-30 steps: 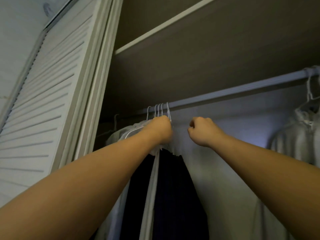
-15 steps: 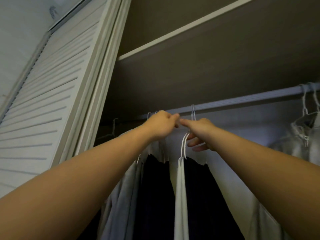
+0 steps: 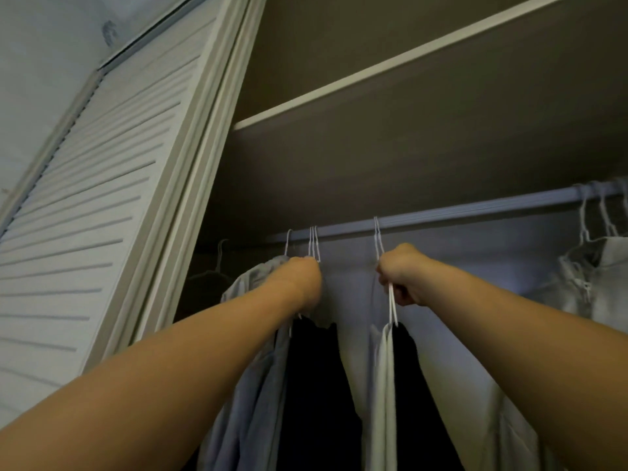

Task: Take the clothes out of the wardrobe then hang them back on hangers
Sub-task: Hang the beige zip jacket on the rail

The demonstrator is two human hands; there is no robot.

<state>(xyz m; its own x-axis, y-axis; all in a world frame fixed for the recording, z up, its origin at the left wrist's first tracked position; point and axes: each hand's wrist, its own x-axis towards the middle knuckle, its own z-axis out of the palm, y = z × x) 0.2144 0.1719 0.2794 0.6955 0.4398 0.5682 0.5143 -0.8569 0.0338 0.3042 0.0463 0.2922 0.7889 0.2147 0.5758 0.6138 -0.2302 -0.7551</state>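
Clothes (image 3: 316, 385) hang on wire hangers (image 3: 314, 244) from the rail (image 3: 475, 209) inside the wardrobe. Left hand (image 3: 299, 280): fingers clenched round a bunch of hanger necks. Right hand (image 3: 404, 277): fingers grasping separate white hangers (image 3: 393, 305), apart from the bunch. Shelf (image 3: 373, 74) above the rail. Louvred door (image 3: 102, 205) at left. Grey garment (image 3: 598, 290) hangs far right.

Dim light prevails throughout. The louvred door (image 3: 102, 205), left of the rail (image 3: 475, 209), is brightened by cool light, while the shelf (image 3: 407, 147) above the rail is left in shadow. The dark garments (image 3: 316, 385) below the rail are reduced to featureless black. Straight edges are bowed by wide-angle distortion.
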